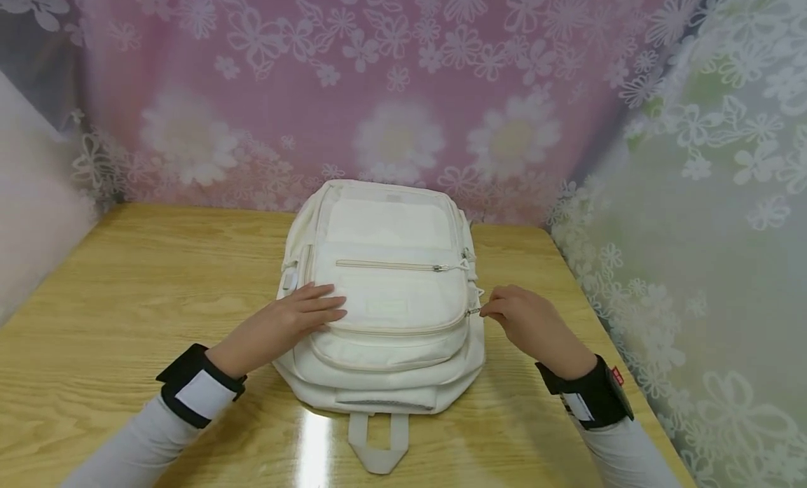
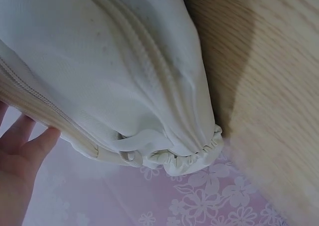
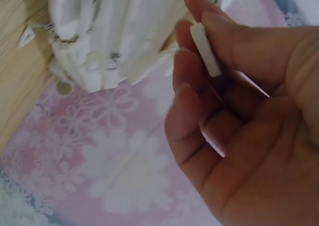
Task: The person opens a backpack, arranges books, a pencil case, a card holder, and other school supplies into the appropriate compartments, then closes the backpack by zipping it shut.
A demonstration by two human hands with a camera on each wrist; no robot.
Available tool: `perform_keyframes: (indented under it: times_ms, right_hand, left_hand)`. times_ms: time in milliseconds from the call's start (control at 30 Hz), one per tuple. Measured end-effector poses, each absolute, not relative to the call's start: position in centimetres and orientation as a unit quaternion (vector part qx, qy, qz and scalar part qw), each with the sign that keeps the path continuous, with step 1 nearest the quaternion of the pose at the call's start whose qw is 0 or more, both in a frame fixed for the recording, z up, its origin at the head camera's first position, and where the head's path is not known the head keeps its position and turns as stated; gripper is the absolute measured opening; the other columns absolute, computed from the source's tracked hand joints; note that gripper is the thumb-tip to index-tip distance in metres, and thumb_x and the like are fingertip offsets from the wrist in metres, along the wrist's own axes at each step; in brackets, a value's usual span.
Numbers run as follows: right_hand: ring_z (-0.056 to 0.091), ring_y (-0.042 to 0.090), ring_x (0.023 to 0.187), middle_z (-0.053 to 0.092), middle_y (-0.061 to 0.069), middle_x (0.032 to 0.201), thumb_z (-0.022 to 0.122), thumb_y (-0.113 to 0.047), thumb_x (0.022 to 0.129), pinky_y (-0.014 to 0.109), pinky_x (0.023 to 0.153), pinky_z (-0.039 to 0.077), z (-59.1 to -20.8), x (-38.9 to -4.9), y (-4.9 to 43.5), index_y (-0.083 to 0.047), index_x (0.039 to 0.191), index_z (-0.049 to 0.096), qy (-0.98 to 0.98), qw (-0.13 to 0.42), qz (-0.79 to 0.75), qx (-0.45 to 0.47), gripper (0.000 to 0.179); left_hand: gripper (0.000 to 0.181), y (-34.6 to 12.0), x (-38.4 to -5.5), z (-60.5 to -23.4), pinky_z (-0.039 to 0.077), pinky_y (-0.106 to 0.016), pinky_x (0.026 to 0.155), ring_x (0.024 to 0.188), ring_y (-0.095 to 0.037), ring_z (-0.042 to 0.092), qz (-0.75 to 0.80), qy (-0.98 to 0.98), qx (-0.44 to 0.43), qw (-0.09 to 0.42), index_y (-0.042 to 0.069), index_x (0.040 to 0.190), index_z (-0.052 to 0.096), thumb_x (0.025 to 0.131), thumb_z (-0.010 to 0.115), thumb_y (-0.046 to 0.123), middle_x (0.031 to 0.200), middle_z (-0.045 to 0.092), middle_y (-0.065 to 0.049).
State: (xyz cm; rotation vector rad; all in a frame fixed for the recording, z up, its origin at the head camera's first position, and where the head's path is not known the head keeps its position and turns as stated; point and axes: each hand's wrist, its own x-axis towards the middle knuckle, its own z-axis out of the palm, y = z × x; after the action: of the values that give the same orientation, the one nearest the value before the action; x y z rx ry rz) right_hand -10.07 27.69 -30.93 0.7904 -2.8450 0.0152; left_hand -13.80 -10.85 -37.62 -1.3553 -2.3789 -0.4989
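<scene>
A cream-white backpack point(image 1: 394, 225) lies on the wooden table, front side up, its top handle point(image 1: 378, 456) toward me. My left hand point(image 1: 291, 318) rests on the left part of its front, fingers spread and fairly straight. In the left wrist view those fingers touch the fabric beside a zipper point(image 2: 37, 94). At the bag's right edge, my right hand point(image 1: 528, 323) pinches a zipper pull between thumb and fingers. The right wrist view shows the white end of that zipper pull point(image 3: 205, 51) between them. A shorter front-pocket zipper point(image 1: 387, 265) runs across the bag and looks shut.
The wooden table point(image 1: 151, 285) extends on both sides of the bag. Behind it hangs a pink floral curtain point(image 1: 315, 117), and a pale floral curtain point(image 1: 712, 264) borders the right side. More zipper pulls point(image 1: 463, 253) hang along the bag's right edge.
</scene>
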Motion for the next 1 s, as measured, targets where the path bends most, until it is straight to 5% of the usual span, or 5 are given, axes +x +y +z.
perform_keyframes:
  times_ms: [333,633,867,1000]
  right_hand:
    - [0.056,0.02,0.072,0.059,0.006,0.079,0.067,0.001,0.082,0.03,0.061,0.048,-33.1,-15.2,29.3,-0.005,0.092,0.074,-0.962,0.164,0.022,0.217,0.014]
    - [0.057,0.022,0.071,0.061,0.009,0.082,0.065,-0.004,0.085,0.034,0.06,0.048,-34.0,-18.6,28.7,-0.004,0.092,0.074,-0.966,0.16,0.068,0.19,0.011]
    - [0.055,0.033,0.099,0.057,0.02,0.11,0.051,-0.01,0.096,0.045,0.084,0.046,-34.5,-19.4,28.6,0.004,0.107,0.063,-0.966,0.047,0.196,0.164,0.022]
    - [0.028,0.044,0.133,0.031,0.029,0.141,0.038,-0.034,0.101,0.059,0.106,0.026,-35.4,-19.1,28.9,0.006,0.134,0.038,-0.944,-0.018,0.304,0.124,0.052]
  left_hand:
    - [0.043,-10.3,-13.8,-38.1,0.039,-0.041,0.105,0.126,-0.025,0.049,-0.19,-0.837,-0.485,0.168,0.016,0.127,0.059,0.085,0.065,0.013,0.131,0.059,-0.002]
    - [0.04,-10.3,-13.4,-38.2,0.039,-0.044,0.104,0.124,-0.028,0.051,-0.206,-0.827,-0.497,0.164,0.012,0.126,0.059,0.087,0.061,0.007,0.129,0.06,-0.004]
    - [0.039,-10.4,-13.3,-38.6,0.029,-0.045,0.111,0.127,-0.025,0.048,-0.232,-0.832,-0.476,0.164,0.015,0.126,0.06,0.087,0.063,0.011,0.131,0.058,-0.002]
    - [0.042,-10.9,-14.1,-38.8,0.016,-0.059,0.11,0.136,-0.034,0.031,-0.312,-0.86,-0.38,0.137,0.016,0.136,0.048,0.095,0.055,0.02,0.145,0.042,-0.01]
